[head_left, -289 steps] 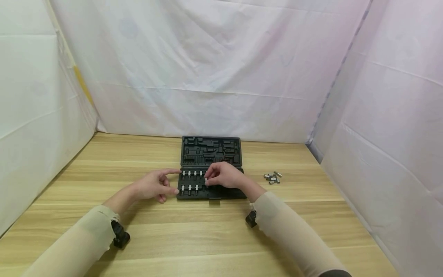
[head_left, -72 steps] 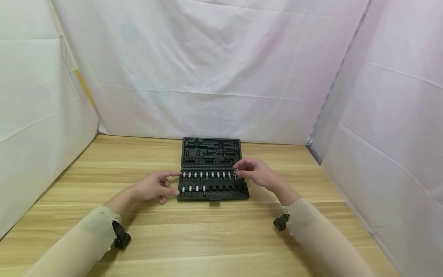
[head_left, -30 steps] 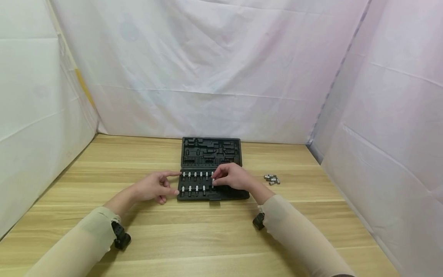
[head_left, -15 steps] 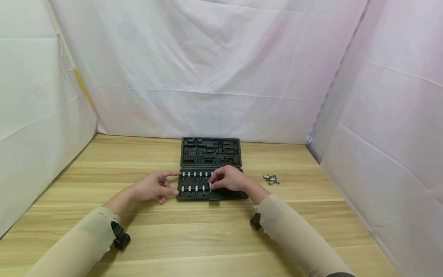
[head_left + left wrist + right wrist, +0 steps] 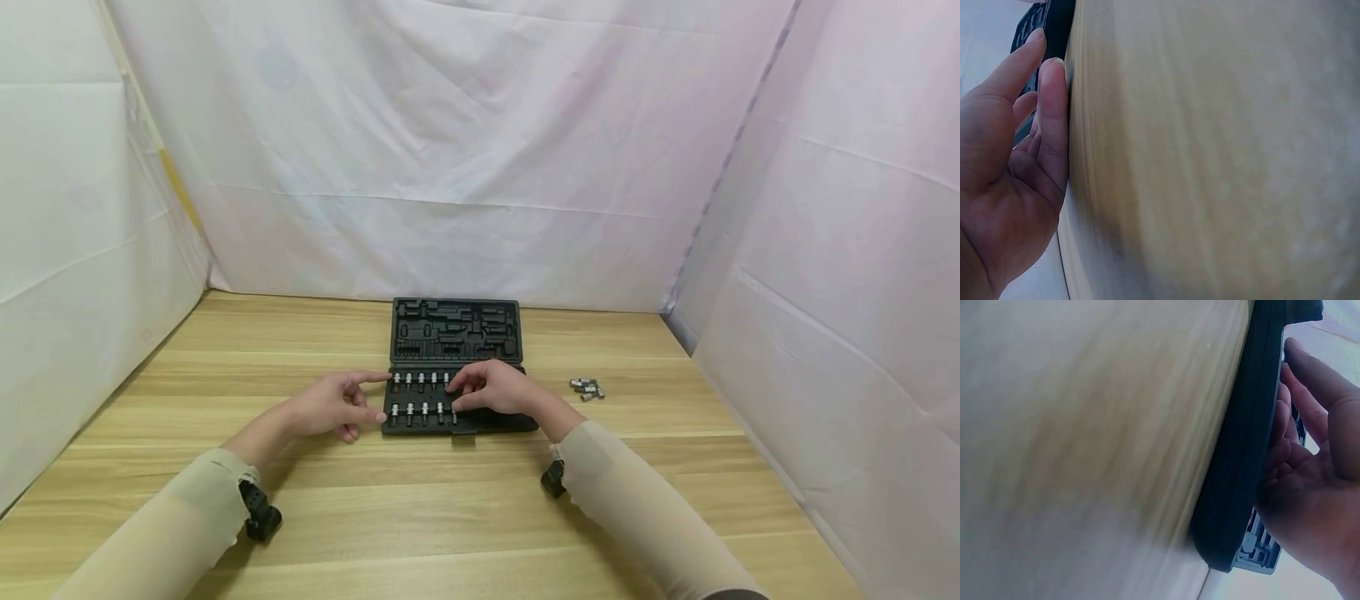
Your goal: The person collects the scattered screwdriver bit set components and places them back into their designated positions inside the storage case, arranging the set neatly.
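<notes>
A black plastic case (image 5: pixel 495 425) lies opened flat on the table, with its moulded lid (image 5: pixel 457 329) at the back. Silver bit sockets (image 5: pixel 410 410) stand in two rows in its near half. My left hand (image 5: pixel 333 406) touches the case's left edge with index finger and thumb spread. Over the case's middle is my right hand (image 5: pixel 495 389), its thumb tip at the top of a bit socket (image 5: pixel 454 418) in the front row. Its index fingertip is apart from the thumb. This hand hides the right part of both rows. The right wrist view also shows thumb and index finger extended.
A small pile of loose bit sockets (image 5: pixel 587 388) lies on the wooden table (image 5: pixel 420 517) to the right of the case. White sheeting (image 5: pixel 450 167) hangs behind and on both sides.
Earlier my right hand brought a bit socket from the right to the front row. Over the last half second this socket has gone lower into the row and the fingers have parted. My left hand stays put.
</notes>
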Demonstrator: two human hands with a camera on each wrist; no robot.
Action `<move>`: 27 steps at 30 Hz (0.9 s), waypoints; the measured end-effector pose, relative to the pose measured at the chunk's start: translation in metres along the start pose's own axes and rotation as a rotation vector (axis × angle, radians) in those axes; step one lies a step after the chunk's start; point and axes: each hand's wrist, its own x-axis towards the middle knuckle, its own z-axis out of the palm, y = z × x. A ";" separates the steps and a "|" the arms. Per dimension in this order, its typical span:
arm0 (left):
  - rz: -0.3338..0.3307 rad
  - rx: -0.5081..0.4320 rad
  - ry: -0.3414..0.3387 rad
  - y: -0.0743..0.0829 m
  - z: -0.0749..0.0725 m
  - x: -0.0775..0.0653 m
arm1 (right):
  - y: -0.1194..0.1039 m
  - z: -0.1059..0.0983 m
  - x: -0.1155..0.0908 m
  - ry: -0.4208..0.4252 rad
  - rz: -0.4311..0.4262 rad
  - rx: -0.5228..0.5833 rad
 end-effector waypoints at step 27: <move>-0.017 -0.012 -0.004 -0.001 0.000 0.000 | -0.008 -0.001 0.003 -0.029 0.041 0.021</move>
